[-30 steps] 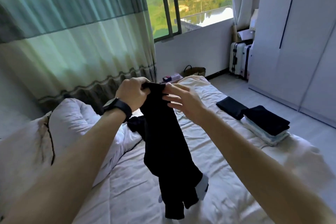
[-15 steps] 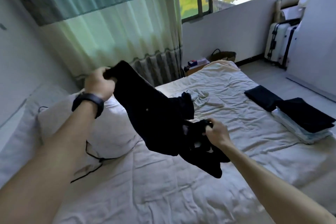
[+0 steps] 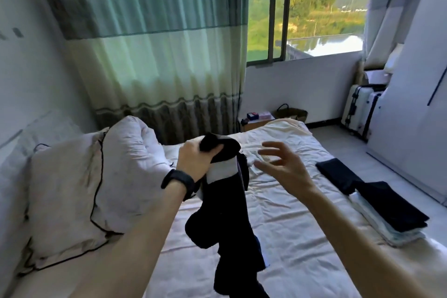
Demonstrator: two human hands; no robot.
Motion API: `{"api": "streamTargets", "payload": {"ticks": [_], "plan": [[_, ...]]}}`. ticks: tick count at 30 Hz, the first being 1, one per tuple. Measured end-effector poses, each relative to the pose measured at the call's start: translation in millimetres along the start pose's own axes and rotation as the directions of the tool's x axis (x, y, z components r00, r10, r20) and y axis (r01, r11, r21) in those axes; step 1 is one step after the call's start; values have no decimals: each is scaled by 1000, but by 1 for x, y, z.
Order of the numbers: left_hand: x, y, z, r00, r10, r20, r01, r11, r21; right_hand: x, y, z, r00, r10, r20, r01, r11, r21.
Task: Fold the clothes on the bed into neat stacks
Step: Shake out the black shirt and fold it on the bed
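A black garment (image 3: 229,220) with a white band near its top hangs over the bed (image 3: 302,220). My left hand (image 3: 194,161), with a black watch on the wrist, grips its bunched top end. My right hand (image 3: 281,167) is just to the right of the garment, fingers spread and loosely bent, holding nothing. A light-coloured piece of clothing (image 3: 258,158) lies crumpled on the sheet behind my hands. On the bed's right edge sits a stack of folded clothes (image 3: 387,215) with a dark piece on top, and a single folded dark piece (image 3: 336,174) lies beyond it.
A large white pillow (image 3: 84,189) with black piping leans at the left. Green striped curtains (image 3: 150,43) hang behind the bed. A small bedside stand (image 3: 256,120), a basket (image 3: 292,113) and suitcases (image 3: 360,109) line the far wall. A white wardrobe (image 3: 416,80) fills the right.
My right hand has let go of the garment's lower end and risen beside the left hand. The garment, stretched between both hands before, now hangs straight down from my left hand.
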State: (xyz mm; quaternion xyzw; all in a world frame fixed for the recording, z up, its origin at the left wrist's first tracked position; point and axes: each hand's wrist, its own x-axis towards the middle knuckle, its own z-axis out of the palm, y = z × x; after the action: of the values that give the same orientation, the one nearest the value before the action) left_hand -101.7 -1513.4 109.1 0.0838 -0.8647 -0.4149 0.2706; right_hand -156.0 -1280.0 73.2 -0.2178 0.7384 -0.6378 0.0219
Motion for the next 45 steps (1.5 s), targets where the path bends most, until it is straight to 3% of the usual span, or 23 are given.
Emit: {"api": "streamTargets", "payload": {"ticks": [3,5,7,10,13,18,21,26,28,30,32,36,40,45], "plan": [[8,6,-18,987,-74,-143,31,958,-285,-34,37,8,982,113,153,-83,978,-190],[13,12,-28,976,-102,-192,26,932,-361,-47,51,34,962,130,240,-50,948,-314],[14,15,-40,972,-107,-211,22,929,-369,-46,57,62,970,90,226,-3,933,-360],[10,12,-58,978,-59,-198,-11,943,-333,-33,53,85,992,62,114,-14,927,-374],[3,-6,-84,994,-9,-109,-13,980,-200,-13,45,81,997,54,46,-39,959,-282],[-4,-39,-129,988,-124,-92,124,992,-11,31,3,68,994,54,-93,-70,980,-188],[-10,-45,-133,991,-131,10,129,988,87,45,-23,85,999,-16,-48,4,974,-226],[-21,-25,-90,968,-47,246,50,999,-9,54,-66,122,991,-83,101,102,973,-208],[-22,-17,-67,974,-2,224,-19,996,91,56,-83,126,984,-102,148,135,962,-237],[-18,-14,-56,985,90,146,-119,971,208,59,-94,117,977,-128,171,178,930,-321],[-13,-12,-60,982,133,132,-156,971,180,61,-98,101,971,-149,185,219,864,-453],[7,-6,-81,977,95,193,-121,985,126,56,-98,69,967,-125,220,232,782,-578],[27,13,-97,955,37,293,-45,999,19,38,-111,40,937,-137,322,341,568,-749],[35,31,-102,979,92,182,-105,993,61,30,-112,21,949,-238,206,300,480,-824]]}}
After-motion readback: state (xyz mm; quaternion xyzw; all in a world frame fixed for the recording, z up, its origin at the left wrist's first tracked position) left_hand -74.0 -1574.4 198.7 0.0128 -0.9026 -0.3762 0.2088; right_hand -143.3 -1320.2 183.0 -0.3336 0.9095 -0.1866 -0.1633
